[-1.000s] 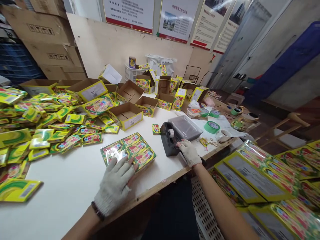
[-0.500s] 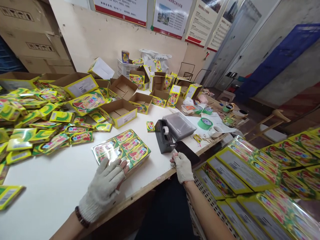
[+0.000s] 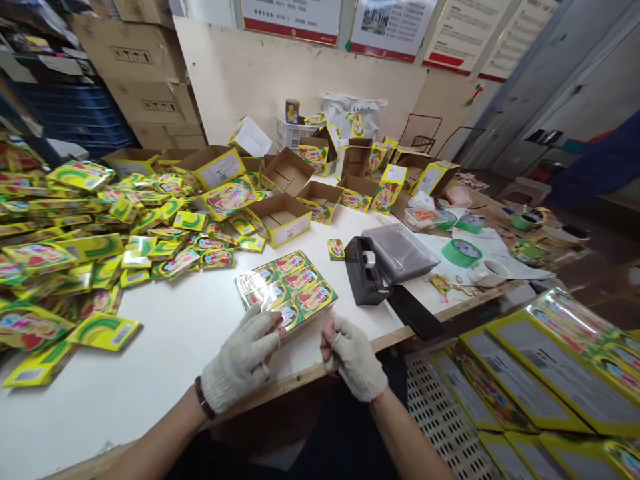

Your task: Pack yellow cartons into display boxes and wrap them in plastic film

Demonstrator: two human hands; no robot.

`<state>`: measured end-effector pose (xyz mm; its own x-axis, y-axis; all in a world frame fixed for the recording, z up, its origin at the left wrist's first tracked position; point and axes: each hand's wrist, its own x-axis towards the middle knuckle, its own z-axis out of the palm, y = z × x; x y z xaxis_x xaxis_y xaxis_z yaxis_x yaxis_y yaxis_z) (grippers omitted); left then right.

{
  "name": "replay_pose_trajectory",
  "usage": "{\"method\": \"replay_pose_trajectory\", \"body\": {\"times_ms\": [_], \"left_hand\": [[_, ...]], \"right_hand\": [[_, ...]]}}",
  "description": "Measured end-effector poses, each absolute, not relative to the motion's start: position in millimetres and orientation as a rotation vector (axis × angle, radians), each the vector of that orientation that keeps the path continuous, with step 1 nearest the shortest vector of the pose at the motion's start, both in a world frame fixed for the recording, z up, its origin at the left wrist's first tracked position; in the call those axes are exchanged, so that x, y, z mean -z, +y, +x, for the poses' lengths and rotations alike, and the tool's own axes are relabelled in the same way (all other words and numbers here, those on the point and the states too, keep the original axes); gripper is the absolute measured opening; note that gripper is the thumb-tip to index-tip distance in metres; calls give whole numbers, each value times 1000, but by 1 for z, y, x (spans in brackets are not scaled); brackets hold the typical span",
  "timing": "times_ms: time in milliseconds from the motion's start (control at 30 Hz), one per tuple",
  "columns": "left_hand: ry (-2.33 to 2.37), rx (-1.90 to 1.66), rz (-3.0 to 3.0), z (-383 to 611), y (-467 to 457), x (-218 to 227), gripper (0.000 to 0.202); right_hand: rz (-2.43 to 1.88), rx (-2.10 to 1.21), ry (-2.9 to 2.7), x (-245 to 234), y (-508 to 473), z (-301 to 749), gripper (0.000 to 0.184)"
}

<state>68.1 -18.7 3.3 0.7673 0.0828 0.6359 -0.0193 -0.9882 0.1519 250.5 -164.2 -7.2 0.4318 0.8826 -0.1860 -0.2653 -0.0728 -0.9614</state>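
Note:
My left hand [image 3: 243,360], in a white knit glove with bare fingertips, lies at the near left corner of a film-wrapped pack of small crayon-style boxes [image 3: 300,283]. Its fingers are stretched and slightly apart, touching the pack's near edge. Just right of the pack, above the table's front edge, my right hand [image 3: 354,357] is closed in a pinch, in a matching glove. Whatever sits between those fingertips is too small to make out. A black tape dispenser [image 3: 365,277] with a white roll stands behind the right hand.
Loose yellow-green boxes [image 3: 100,247] heap on the left of the white table [image 3: 165,340]. Open cartons [image 3: 283,217] line the back. A stack of clear plastic sheets [image 3: 400,250] and a green tape roll [image 3: 461,253] lie rightward. Filled cartons [image 3: 530,363] stand at lower right.
My right hand has left the tape dispenser's front end and come left, close to the wrapped pack. My left hand stays at the pack. The view has turned left.

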Motion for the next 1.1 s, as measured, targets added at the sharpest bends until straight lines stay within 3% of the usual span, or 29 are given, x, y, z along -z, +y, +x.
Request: {"method": "replay_pose_trajectory", "body": {"times_ms": [133,300,400,467,600,733,967,1100], "left_hand": [[197,-972,2790,71,-26,-10,34],[347,-572,3092,77,-35,-26,59],[524,-403,3120,85,-37,-35,35],[661,-436,3046,95,-37,-35,21],[859,-476,2952,114,-43,-27,24],[860,-515,2952,119,-47,-27,6],[920,-876,2595,88,35,-37,24],[715,-840,2476,61,38,-18,26]], "right_hand": [[-1291,-1112,-655,12,-140,229,49],[-1319,-1153,-599,27,-135,227,48],[-1306,-1213,-528,28,-137,228,50],[-1277,-1272,-465,26,-138,229,51],[-1250,-1371,-373,23,-139,236,56],[-1493,-1217,-355,17,-132,246,50],[-1691,-1036,-619,2,-85,297,30],[-1733,-762,-745,-10,-58,320,23]]}}
